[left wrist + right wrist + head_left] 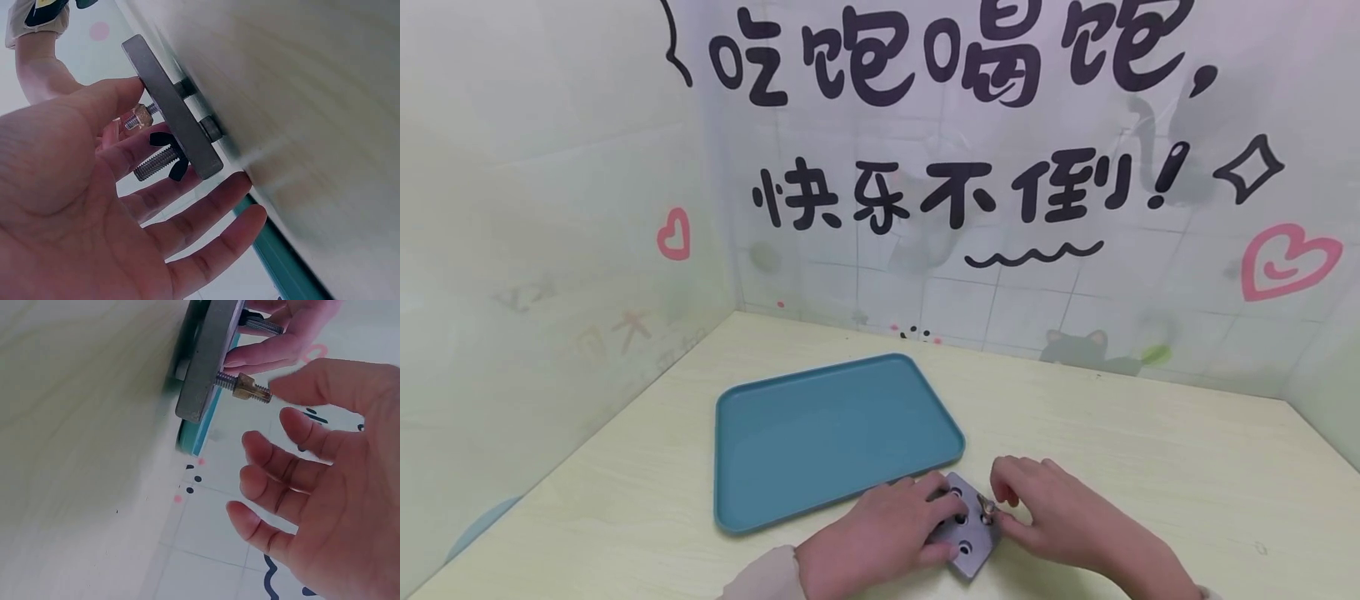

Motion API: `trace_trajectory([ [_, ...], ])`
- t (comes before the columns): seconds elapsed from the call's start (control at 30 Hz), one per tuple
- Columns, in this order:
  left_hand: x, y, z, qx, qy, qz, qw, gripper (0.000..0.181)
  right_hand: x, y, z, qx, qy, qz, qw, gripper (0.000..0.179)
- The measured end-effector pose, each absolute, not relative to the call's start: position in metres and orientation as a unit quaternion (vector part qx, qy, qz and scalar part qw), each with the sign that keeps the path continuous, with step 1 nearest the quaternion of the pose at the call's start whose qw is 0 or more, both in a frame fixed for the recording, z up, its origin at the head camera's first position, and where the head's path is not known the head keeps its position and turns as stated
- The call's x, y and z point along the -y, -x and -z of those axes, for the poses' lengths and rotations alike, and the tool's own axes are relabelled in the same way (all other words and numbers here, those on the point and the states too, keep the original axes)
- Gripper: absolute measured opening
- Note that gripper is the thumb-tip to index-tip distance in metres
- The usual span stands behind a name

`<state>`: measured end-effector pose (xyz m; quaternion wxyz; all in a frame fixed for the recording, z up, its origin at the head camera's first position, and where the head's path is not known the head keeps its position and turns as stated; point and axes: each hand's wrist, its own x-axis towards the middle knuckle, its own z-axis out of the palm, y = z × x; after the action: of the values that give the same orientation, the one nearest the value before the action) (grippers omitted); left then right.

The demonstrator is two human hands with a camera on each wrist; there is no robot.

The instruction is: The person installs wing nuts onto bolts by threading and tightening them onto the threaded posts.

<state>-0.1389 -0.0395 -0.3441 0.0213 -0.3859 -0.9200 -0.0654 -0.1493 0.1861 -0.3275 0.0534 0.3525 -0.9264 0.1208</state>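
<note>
A grey metal plate (982, 543) with recessed holes stands slightly raised off the table on bolt heads. My left hand (887, 525) holds its edges between thumb and fingers. In the left wrist view, a black wing nut (179, 170) sits on a thick threaded bolt (152, 165) through the plate (178, 109). Another bolt carries a brass-coloured nut (245, 386) partway along its thread, apart from the plate face. My right hand (331, 475) is beside this bolt, thumb tip at its free end, the other fingers loosely bent and away from it.
A blue rectangular tray (835, 446) lies on the pale wooden table (1112, 433), just beyond my left hand. Behind it stands a white wall covering (880, 275) with black lettering, and another pale panel (550, 250) rises along the left side.
</note>
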Motion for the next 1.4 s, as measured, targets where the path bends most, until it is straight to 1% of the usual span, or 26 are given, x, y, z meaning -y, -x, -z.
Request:
trace_trajectory([
  [0.03, 0.0397, 0.1388, 0.3442, 0.919, 0.389, 0.064, 0.026, 0.034, -0.1861, 0.1494, 0.3275, 0.924, -0.358, -0.127, 0.049, 0.018],
  [0.17, 0.0404, 0.1383, 0.3444, 0.915, 0.397, 0.061, 0.039, 0.035, -0.1857, 0.1504, 0.3272, 0.917, -0.376, -0.131, 0.026, 0.032],
  [0.23, 0.0406, 0.1386, 0.3445, 0.914, 0.399, 0.061, 0.039, 0.036, -0.1859, 0.1505, 0.3279, 0.916, -0.379, -0.128, 0.023, 0.035],
  [0.33, 0.0408, 0.1388, 0.3448, 0.914, 0.399, 0.061, 0.038, 0.037, -0.1861, 0.1505, 0.3289, 0.918, -0.376, -0.125, 0.022, 0.033],
  [0.53, 0.0406, 0.1389, 0.3439, 0.914, 0.400, 0.057, 0.040, 0.034, -0.1853, 0.1510, 0.3313, 0.928, -0.355, -0.102, 0.053, 0.014],
  [0.57, 0.0404, 0.1389, 0.3437, 0.914, 0.400, 0.057, 0.041, 0.033, -0.1853, 0.1512, 0.3315, 0.929, -0.353, -0.098, 0.060, 0.013],
  [0.67, 0.0403, 0.1387, 0.3432, 0.914, 0.399, 0.058, 0.042, 0.033, -0.1851, 0.1522, 0.3317, 0.931, -0.348, -0.089, 0.062, 0.021],
  [0.8, 0.0404, 0.1386, 0.3425, 0.916, 0.395, 0.063, 0.028, 0.035, -0.1850, 0.1525, 0.3298, 0.936, -0.338, -0.091, 0.039, 0.027],
  [0.9, 0.0403, 0.1384, 0.3422, 0.918, 0.391, 0.066, 0.018, 0.035, -0.1854, 0.1513, 0.3274, 0.937, -0.333, -0.103, 0.033, 0.025],
  [1.03, 0.0401, 0.1379, 0.3425, 0.919, 0.389, 0.063, 0.023, 0.035, -0.1861, 0.1488, 0.3259, 0.929, -0.346, -0.123, 0.045, 0.015],
  [1.17, 0.0401, 0.1385, 0.3426, 0.918, 0.390, 0.062, 0.022, 0.035, -0.1849, 0.1484, 0.3266, 0.917, -0.373, -0.136, 0.034, 0.034],
  [1.23, 0.0403, 0.1388, 0.3424, 0.919, 0.389, 0.067, 0.014, 0.036, -0.1841, 0.1488, 0.3272, 0.916, -0.378, -0.136, 0.027, 0.038],
  [1.4, 0.0404, 0.1383, 0.3424, 0.918, 0.390, 0.070, 0.014, 0.036, -0.1837, 0.1497, 0.3293, 0.919, -0.371, -0.127, 0.033, 0.024],
])
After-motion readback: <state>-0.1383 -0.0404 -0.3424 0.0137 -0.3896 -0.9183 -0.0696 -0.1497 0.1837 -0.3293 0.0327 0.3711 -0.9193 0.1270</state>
